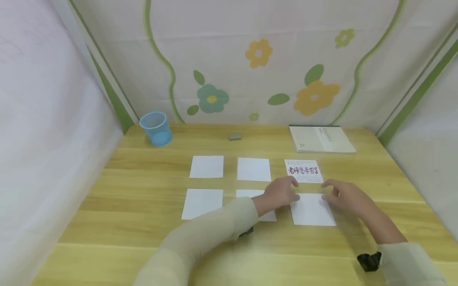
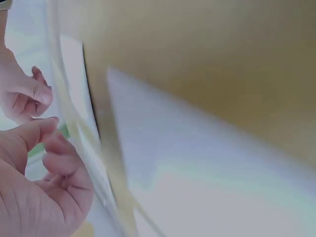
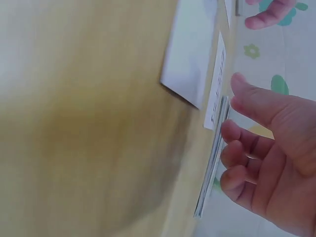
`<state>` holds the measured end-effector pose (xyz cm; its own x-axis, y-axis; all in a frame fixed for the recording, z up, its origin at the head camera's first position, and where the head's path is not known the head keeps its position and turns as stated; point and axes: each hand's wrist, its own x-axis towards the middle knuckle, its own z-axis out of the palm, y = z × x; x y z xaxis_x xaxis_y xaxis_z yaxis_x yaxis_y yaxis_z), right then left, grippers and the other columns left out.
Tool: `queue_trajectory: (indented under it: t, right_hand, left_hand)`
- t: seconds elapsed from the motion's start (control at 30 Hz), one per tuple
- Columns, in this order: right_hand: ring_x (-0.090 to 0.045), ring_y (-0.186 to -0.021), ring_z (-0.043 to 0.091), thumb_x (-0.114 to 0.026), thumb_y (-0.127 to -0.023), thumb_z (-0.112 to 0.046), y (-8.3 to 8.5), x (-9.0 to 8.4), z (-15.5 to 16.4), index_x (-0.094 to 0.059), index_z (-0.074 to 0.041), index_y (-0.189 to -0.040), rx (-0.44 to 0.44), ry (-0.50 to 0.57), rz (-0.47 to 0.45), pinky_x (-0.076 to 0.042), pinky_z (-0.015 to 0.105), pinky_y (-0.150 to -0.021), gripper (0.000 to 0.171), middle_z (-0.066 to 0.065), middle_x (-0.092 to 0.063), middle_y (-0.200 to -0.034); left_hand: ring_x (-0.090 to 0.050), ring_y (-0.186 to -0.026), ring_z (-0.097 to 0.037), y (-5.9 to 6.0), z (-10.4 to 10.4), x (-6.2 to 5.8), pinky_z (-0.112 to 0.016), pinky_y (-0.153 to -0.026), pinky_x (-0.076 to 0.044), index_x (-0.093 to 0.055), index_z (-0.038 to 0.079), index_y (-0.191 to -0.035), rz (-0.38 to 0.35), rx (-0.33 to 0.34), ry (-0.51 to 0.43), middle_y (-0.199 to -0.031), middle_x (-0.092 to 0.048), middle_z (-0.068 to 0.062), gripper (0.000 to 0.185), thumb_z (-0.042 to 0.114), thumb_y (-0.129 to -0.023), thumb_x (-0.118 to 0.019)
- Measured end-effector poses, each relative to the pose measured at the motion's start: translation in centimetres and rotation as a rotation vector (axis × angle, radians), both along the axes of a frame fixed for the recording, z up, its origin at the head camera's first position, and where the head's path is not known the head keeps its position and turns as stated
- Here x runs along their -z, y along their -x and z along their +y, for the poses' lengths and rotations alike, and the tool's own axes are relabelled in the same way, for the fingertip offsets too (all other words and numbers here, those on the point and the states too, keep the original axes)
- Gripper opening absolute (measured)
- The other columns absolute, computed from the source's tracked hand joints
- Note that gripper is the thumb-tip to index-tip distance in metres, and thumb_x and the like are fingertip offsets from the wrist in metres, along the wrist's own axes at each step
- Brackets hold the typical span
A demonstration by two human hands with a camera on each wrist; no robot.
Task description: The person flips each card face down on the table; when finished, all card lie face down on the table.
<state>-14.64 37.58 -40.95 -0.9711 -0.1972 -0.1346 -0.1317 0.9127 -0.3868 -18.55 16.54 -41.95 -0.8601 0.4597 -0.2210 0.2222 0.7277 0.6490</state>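
Six square cards lie in two rows on the wooden table (image 1: 136,222). Five are blank white; the far right one (image 1: 303,171) shows red and black printed writing. My left hand (image 1: 282,192) hovers at the top left corner of the near right blank card (image 1: 313,210), its forearm covering part of the near middle card (image 1: 250,193). My right hand (image 1: 343,195) is at that card's top right corner. Both hands have loosely curled fingers and hold nothing, as the left wrist view (image 2: 44,192) and the right wrist view (image 3: 266,158) also show. Whether the fingertips touch the card is unclear.
A blue mesh cup (image 1: 156,128) stands at the far left. A small grey eraser (image 1: 234,136) lies at the back middle, and a pale book (image 1: 321,139) at the back right. Flowered cloth walls close in three sides.
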Motion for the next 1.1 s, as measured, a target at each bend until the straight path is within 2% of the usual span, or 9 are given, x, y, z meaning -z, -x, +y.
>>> queue_trajectory:
  t: [0.07,0.2,0.33,0.43,0.57,0.7,0.8,1.0,1.1]
  right_hand:
    - [-0.046,-0.061,0.015,-0.063,-0.077,-0.024,1.7,-0.1,0.2,-0.046,-0.004,-0.116,-0.018,0.004,-0.019,-0.038,0.029,-0.052,0.047,0.003,-0.051,-0.072]
    - [-0.049,-0.065,0.020,-0.068,-0.073,-0.021,5.2,0.2,0.1,-0.038,0.002,-0.121,-0.103,0.015,-0.030,-0.042,0.036,-0.059,0.061,0.008,-0.052,-0.076]
    - [-0.051,-0.072,0.024,-0.072,-0.068,-0.021,7.8,0.8,-0.1,-0.035,0.005,-0.120,-0.154,0.026,-0.026,-0.041,0.044,-0.069,0.069,0.014,-0.054,-0.083]
    - [-0.051,-0.081,0.027,-0.075,-0.064,-0.024,9.0,0.9,-0.5,-0.030,0.002,-0.124,-0.122,-0.001,-0.090,-0.038,0.047,-0.077,0.079,0.018,-0.054,-0.096]
    - [-0.048,-0.092,0.033,-0.076,-0.060,-0.031,10.0,0.7,-1.1,-0.026,-0.006,-0.129,-0.023,-0.098,-0.227,-0.034,0.051,-0.081,0.089,0.022,-0.047,-0.111]
    - [-0.045,-0.096,0.035,-0.077,-0.057,-0.033,10.5,0.1,-1.7,-0.027,-0.008,-0.129,0.048,-0.159,-0.327,-0.033,0.053,-0.080,0.091,0.024,-0.042,-0.116]
    - [-0.046,-0.093,0.032,-0.077,-0.055,-0.036,10.6,-0.1,-1.6,-0.028,-0.008,-0.127,0.052,-0.176,-0.340,-0.034,0.052,-0.079,0.091,0.022,-0.045,-0.113]
    - [-0.050,-0.084,0.027,-0.077,-0.051,-0.039,10.7,-0.3,-1.1,-0.033,-0.009,-0.123,0.026,-0.209,-0.296,-0.039,0.048,-0.071,0.090,0.015,-0.052,-0.101]
    - [-0.049,-0.085,0.028,-0.077,-0.046,-0.043,11.0,-0.2,-1.0,-0.034,-0.012,-0.122,0.054,-0.240,-0.305,-0.039,0.048,-0.068,0.093,0.014,-0.049,-0.103]
  left_hand:
    - [-0.048,-0.045,-0.009,1.4,0.1,-0.3,-0.023,-0.044,-0.039,-0.050,0.024,-0.112,0.035,-0.008,0.047,-0.068,-0.053,0.008,0.042,0.029,-0.073,-0.066]
    - [-0.047,-0.054,-0.010,4.1,0.0,-0.4,-0.023,-0.048,-0.038,-0.044,0.019,-0.120,0.086,0.005,0.107,-0.078,-0.053,0.006,0.054,0.033,-0.072,-0.066]
    - [-0.048,-0.066,-0.011,5.6,-0.1,-0.1,-0.024,-0.057,-0.039,-0.042,0.014,-0.120,0.103,0.016,0.129,-0.086,-0.052,0.002,0.060,0.036,-0.071,-0.067]
    - [-0.048,-0.071,-0.012,6.1,0.0,0.1,-0.027,-0.063,-0.040,-0.043,0.013,-0.119,0.099,0.004,0.146,-0.090,-0.053,-0.001,0.061,0.039,-0.070,-0.067]
    - [-0.048,-0.071,-0.014,6.5,0.6,0.2,-0.028,-0.063,-0.041,-0.045,0.016,-0.115,0.097,-0.035,0.180,-0.089,-0.053,-0.002,0.061,0.041,-0.066,-0.070]
    - [-0.048,-0.069,-0.014,6.8,1.1,0.2,-0.028,-0.062,-0.041,-0.048,0.016,-0.110,0.117,-0.036,0.196,-0.085,-0.054,-0.001,0.061,0.041,-0.060,-0.074]
    - [-0.048,-0.069,-0.014,7.0,1.3,0.2,-0.028,-0.064,-0.041,-0.049,0.016,-0.109,0.126,-0.032,0.189,-0.085,-0.054,-0.001,0.061,0.040,-0.059,-0.075]
    - [-0.048,-0.069,-0.014,7.3,1.8,0.2,-0.028,-0.065,-0.039,-0.050,0.017,-0.106,0.125,-0.040,0.170,-0.085,-0.054,0.001,0.060,0.038,-0.056,-0.077]
    - [-0.047,-0.068,-0.014,7.5,2.1,0.2,-0.028,-0.064,-0.039,-0.051,0.017,-0.105,0.119,-0.045,0.152,-0.082,-0.053,0.001,0.059,0.036,-0.056,-0.078]
